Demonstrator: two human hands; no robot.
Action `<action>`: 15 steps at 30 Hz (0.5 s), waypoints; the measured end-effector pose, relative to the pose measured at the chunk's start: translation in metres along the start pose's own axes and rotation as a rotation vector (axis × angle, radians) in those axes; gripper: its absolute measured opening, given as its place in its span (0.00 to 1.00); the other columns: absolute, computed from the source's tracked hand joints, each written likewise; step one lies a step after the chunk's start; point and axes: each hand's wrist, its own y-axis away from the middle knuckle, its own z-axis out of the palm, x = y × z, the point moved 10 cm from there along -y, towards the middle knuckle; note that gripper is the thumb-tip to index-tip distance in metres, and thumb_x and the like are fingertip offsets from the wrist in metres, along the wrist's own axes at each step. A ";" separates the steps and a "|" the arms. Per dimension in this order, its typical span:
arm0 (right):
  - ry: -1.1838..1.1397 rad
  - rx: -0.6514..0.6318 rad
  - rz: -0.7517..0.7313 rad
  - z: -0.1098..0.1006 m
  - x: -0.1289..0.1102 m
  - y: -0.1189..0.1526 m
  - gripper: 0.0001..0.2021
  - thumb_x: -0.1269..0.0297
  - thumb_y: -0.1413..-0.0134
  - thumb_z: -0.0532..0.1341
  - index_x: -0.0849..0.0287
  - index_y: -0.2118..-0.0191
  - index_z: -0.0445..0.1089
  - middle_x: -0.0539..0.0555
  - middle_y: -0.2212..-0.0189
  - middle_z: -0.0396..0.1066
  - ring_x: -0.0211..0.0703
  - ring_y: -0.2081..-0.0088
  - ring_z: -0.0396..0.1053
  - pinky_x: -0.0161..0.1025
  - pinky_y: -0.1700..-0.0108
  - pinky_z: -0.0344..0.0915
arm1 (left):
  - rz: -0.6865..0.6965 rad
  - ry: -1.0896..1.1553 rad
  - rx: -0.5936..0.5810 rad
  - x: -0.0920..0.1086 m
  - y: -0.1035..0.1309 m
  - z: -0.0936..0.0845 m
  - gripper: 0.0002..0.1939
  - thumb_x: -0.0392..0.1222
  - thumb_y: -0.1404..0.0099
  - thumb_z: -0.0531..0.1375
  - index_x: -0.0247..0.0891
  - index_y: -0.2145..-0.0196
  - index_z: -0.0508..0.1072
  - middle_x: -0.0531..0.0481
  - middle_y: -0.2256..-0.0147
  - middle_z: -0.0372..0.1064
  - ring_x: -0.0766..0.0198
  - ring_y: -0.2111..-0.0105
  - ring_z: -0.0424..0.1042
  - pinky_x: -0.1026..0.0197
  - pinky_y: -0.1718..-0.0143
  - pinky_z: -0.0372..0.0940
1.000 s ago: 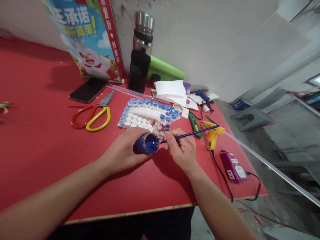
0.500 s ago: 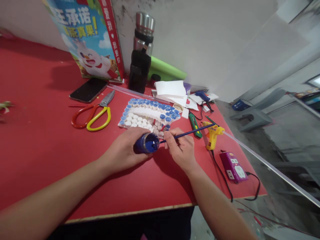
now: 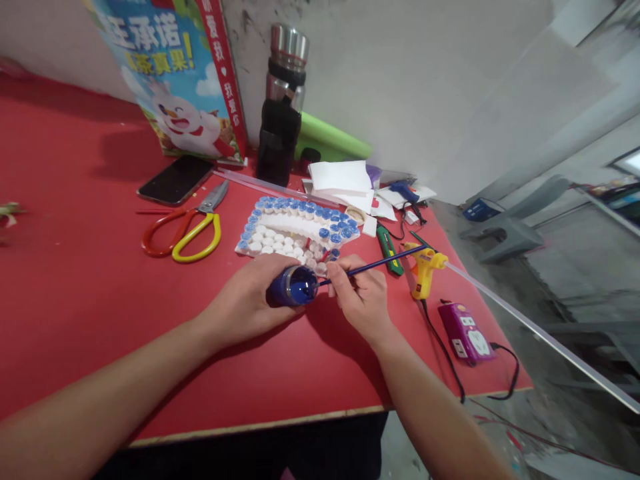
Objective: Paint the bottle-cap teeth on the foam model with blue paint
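The fingers of the right hand (image 3: 364, 300) pinch the slim blue brush (image 3: 375, 264) near its tip end, and those of the left hand (image 3: 245, 297) wrap the glass jar (image 3: 281, 288), its open mouth tilted towards the brush and blue paint (image 3: 301, 291) inside. Hold the jar steady at this angle, load only the bristles, and draw off surplus on the rim to limit drips on the tabletop (image 3: 240, 393) or the adjacent blue-and-white cap-covered panel (image 3: 287, 225).

The scissors (image 3: 185, 230) have one red handle and one yellow handle.
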 end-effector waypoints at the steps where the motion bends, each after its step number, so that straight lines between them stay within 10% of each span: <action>1: -0.005 -0.001 -0.002 0.000 0.000 0.000 0.20 0.58 0.26 0.59 0.56 0.73 0.69 0.45 0.79 0.67 0.31 0.81 0.64 0.33 0.74 0.61 | 0.000 0.000 0.001 0.000 0.000 0.000 0.25 0.47 0.37 0.72 0.43 0.45 0.74 0.45 0.49 0.79 0.49 0.49 0.77 0.51 0.45 0.70; 15: -0.025 0.107 0.038 -0.018 0.006 0.003 0.19 0.57 0.26 0.60 0.55 0.72 0.68 0.44 0.82 0.66 0.32 0.82 0.63 0.32 0.77 0.60 | 0.001 0.009 -0.009 0.001 -0.001 0.000 0.24 0.48 0.36 0.71 0.43 0.45 0.75 0.45 0.48 0.79 0.48 0.48 0.76 0.51 0.46 0.70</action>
